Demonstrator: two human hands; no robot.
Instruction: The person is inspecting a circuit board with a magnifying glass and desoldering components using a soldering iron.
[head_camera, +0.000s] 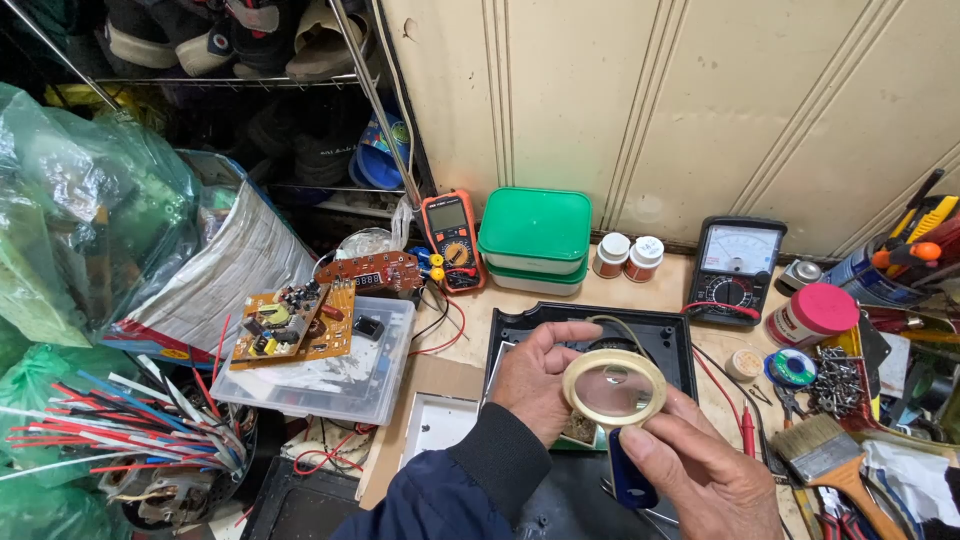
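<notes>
A person at a cluttered wooden bench holds a round magnifying glass with a cream rim over a black tray near the bench's front edge. The left hand is closed around the left side of the rim, thumb lying along its top. The right hand grips the dark blue handle below the lens, thumb pressed on it. A dark sleeve covers the left forearm.

Along the back edge of the bench, against a cream panelled wall, stand an orange multimeter, two stacked green-lidded boxes, two small white-capped jars and a black meter with a needle dial. Its red lead runs forward past the tray.

Towards the right edge are a pink-lidded tub, a green spool of solder, a pile of screws and a wooden-handled paintbrush at the front right corner. Screwdrivers stand in a can at the back right.

At the left edge, a clear plastic case carries a tan circuit board; a brown circuit board lies just behind it. Beside the bench, a bundle of red and white wires spills from a container below green plastic bags.
</notes>
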